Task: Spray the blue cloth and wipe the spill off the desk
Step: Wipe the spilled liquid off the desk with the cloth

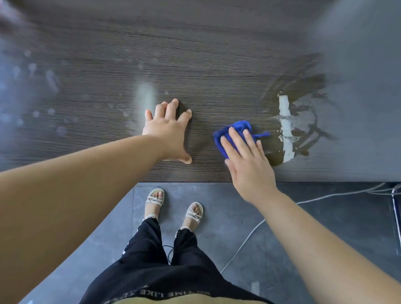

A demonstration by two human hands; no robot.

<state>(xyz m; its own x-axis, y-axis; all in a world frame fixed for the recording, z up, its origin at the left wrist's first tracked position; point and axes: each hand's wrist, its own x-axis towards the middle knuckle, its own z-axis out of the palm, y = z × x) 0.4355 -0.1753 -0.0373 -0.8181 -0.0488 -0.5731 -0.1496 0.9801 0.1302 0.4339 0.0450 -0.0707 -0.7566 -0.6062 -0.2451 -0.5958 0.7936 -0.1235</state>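
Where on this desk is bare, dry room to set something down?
Bare: the broad stretch of desk beyond both hands, and a narrow gap between the left hand and the blue cloth under the right hand. Crowded: the spill right of the cloth, droplets far left.

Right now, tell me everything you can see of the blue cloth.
The blue cloth is bright blue, soft-looking fabric bunched into a small wad, with a thin tail sticking out to its right. It lies on the dark wood-grain desk near the front edge, just left of the wet spill. The right hand presses on it with straight fingers and hides much of it. Nothing else touches it.
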